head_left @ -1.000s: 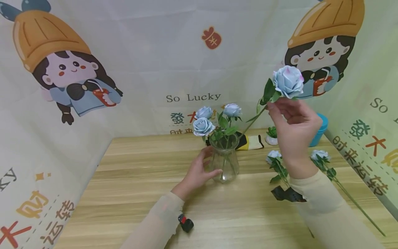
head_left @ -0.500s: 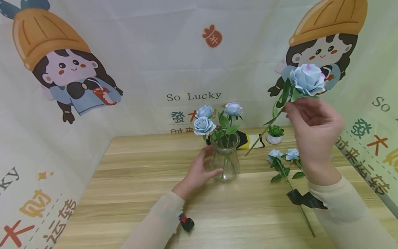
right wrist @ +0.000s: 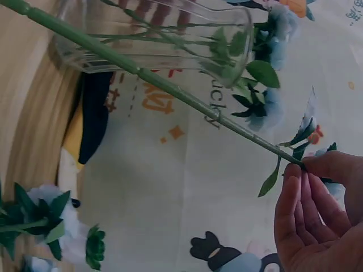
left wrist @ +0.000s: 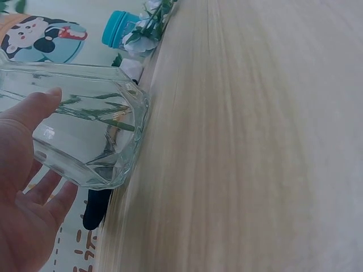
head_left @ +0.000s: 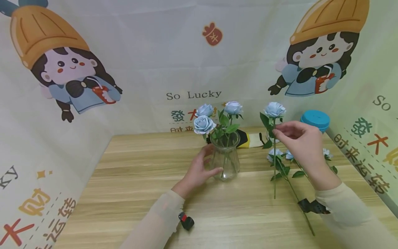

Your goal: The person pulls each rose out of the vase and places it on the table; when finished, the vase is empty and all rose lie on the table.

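Note:
My left hand (head_left: 200, 169) holds the clear glass vase (head_left: 230, 166) low on its side; in the left wrist view the thumb lies across the glass (left wrist: 122, 170) and the fingers reach behind it. Three pale blue roses (head_left: 203, 125) stand in the vase, their stems showing through the wall. To the vase's right, my right hand (head_left: 303, 148) pinches a blue rose (head_left: 275, 110) by its stem below the bloom, thumb against fingertips. This rose is upright, its bare stem (right wrist: 193, 102) hanging down over the table. More blue roses (head_left: 275, 155) lie on the table beneath that hand.
A blue-lidded tub (head_left: 315, 119) stands at the back right. A black and yellow item (head_left: 245, 140) lies behind the vase. The small succulent (right wrist: 95, 247) is mostly hidden in the head view. A printed cloth hangs behind the wooden table (head_left: 130, 180).
The right hand first moved right, bringing the rose's stem away from the vase rim, then lowered. The rose has swung from slanted to upright. The left hand stays on the vase.

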The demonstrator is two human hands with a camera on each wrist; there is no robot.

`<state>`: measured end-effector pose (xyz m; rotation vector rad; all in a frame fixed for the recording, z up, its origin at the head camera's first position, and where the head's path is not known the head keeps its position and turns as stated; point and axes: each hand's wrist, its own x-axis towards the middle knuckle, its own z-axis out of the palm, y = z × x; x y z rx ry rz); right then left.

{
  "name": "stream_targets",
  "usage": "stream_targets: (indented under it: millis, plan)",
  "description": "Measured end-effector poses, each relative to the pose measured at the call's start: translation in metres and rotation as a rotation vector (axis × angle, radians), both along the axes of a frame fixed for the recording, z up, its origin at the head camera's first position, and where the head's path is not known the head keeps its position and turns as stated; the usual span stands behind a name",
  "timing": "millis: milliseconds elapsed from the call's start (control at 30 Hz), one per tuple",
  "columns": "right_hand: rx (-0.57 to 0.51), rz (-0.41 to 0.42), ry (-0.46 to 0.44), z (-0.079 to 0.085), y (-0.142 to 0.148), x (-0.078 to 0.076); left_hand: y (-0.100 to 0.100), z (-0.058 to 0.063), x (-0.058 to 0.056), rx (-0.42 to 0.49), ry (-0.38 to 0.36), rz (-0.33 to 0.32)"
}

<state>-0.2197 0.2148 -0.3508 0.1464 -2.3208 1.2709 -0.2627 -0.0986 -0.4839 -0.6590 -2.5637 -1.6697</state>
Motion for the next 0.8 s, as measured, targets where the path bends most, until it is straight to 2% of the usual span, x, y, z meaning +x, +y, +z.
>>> stream_targets:
  millis: [167, 367, 500, 600, 800]
  plan:
    - [0.13, 0.024, -0.15, -0.026, 0.002, -0.006, 0.0, 0.0, 0.0, 0.007, 0.01, 0.0]
    - [0.183, 0.104, -0.297, -0.055, -0.002, -0.013, -0.001, 0.0, 0.002, 0.003, 0.004, 0.004]
    - [0.193, 0.134, -0.364, -0.073, -0.006, -0.018, -0.001, 0.0, 0.002, 0.0, 0.005, 0.008]
    - [0.161, 0.161, -0.415, -0.084, -0.009, -0.022, -0.001, 0.0, 0.001, -0.004, 0.007, 0.007]
    - [0.121, 0.187, -0.473, -0.1, -0.014, -0.029, -0.001, 0.0, 0.0, -0.012, 0.014, 0.006]
